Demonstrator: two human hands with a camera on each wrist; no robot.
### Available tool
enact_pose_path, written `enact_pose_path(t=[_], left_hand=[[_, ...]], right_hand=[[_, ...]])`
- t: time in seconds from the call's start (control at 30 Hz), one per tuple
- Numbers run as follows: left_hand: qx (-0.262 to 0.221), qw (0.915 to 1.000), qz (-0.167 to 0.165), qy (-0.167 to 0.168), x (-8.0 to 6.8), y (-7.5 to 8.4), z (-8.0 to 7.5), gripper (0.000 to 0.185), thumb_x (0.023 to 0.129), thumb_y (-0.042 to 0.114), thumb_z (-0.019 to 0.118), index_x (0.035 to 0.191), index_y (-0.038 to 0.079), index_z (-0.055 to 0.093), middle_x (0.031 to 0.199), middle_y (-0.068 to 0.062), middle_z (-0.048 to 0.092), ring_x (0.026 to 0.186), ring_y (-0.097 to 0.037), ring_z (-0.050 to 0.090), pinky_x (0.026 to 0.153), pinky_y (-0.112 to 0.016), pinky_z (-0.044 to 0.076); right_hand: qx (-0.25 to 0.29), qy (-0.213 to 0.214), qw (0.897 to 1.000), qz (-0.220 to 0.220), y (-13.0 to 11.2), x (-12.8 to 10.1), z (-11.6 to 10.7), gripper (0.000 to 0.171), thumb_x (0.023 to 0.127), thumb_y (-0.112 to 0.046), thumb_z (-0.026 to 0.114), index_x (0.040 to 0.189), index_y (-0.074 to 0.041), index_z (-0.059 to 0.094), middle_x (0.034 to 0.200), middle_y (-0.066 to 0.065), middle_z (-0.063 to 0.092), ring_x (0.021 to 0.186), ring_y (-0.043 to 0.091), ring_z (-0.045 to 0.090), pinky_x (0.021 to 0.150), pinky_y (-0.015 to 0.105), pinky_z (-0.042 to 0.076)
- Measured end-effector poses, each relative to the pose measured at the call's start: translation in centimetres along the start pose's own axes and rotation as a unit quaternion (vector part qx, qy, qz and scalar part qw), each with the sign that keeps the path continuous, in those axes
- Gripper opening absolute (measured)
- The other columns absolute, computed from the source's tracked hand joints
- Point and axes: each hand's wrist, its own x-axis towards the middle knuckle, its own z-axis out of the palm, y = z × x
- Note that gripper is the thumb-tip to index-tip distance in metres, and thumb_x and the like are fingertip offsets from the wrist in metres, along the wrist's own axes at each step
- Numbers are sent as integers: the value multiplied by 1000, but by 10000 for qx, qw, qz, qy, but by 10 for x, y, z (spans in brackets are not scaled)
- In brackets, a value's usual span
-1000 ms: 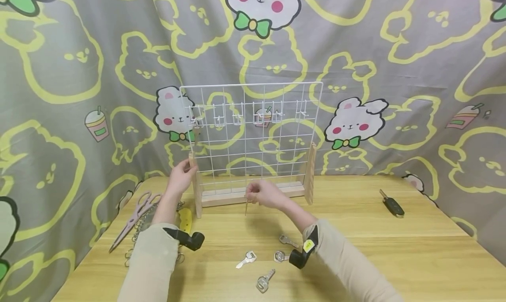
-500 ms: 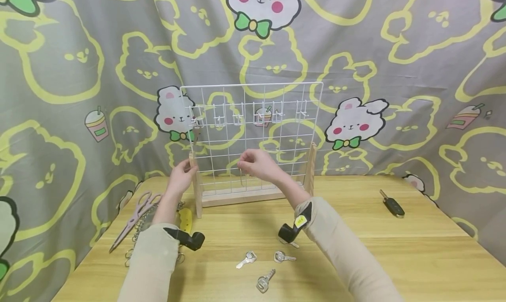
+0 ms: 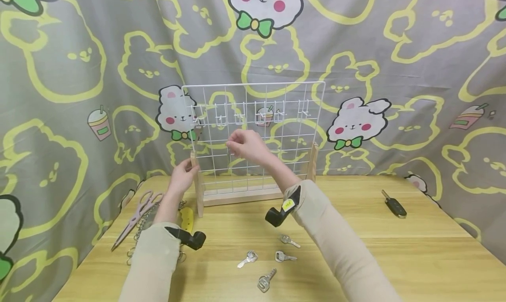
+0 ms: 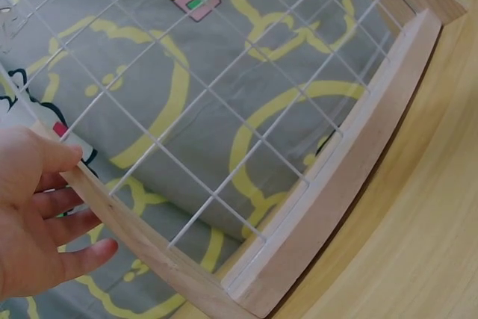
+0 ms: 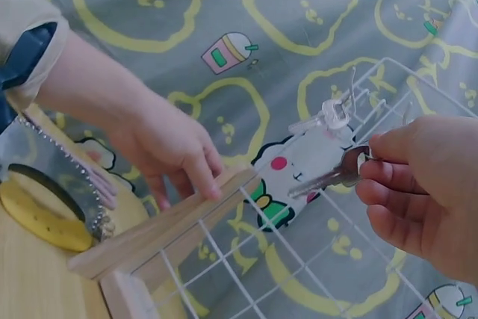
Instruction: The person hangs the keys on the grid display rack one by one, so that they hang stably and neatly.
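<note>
A white wire grid rack [image 3: 314, 117] stands in a wooden base [image 3: 245, 197] at the table's far side, with a row of small hooks near its top. My left hand [image 3: 189, 169] holds the rack's left wooden post [image 4: 149, 248], thumb in front and fingers behind [image 4: 82, 255]. My right hand [image 3: 232, 145] is raised before the grid, just below the hooks. It pinches a brass key [image 5: 328, 178] by its head, blade pointing left. A silver key [image 5: 328, 116] hangs on the leftmost hook [image 3: 196, 120], just above the held key.
Several loose keys [image 3: 247, 259] lie on the wooden table [image 3: 395, 258] near me. Pink scissors [image 3: 136, 214], a ring chain and a yellow banana-shaped object [image 3: 186, 218] lie left of the rack. A black car key [image 3: 393, 203] lies at the right. Patterned cloth hangs behind.
My right hand has risen from just above the table, up and left, carrying the key in front of the grid towards the hooks. My left hand has stayed on the post.
</note>
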Motion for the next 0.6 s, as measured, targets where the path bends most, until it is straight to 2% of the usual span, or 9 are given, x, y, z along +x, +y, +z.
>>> enact_pose_path(t=[0.23,0.4,0.5,0.6], left_hand=[[-29,10000,10,12,0,-1,0,53,98,14,43,144,-4,23,143,-26,31,131,-39,30,109,-50,24],[-34,10000,-9,22,2,-3,0,53,98,15,43,143,-4,24,143,-25,32,131,-38,31,109,-49,25],[-46,10000,-19,18,3,-4,-1,53,98,16,43,143,-3,24,143,-25,32,131,-38,31,109,-49,25],[-64,10000,-10,21,3,-5,-1,53,98,16,43,144,-3,24,143,-25,32,131,-38,31,109,-49,25]], right_hand=[[108,233,9996,-118,-13,12,0,13,93,-19,57,92,-6,61,75,5,63,71,21,60,58,24,50],[319,357,9989,-20,-18,17,2,16,94,-21,55,96,-6,59,82,12,63,71,18,59,62,30,54],[517,560,9971,-13,-20,20,3,16,94,-20,55,95,-5,60,82,14,63,70,17,58,63,33,55],[627,825,9946,-44,-24,24,3,15,94,-19,56,93,-4,60,78,10,63,68,17,58,61,33,55]])
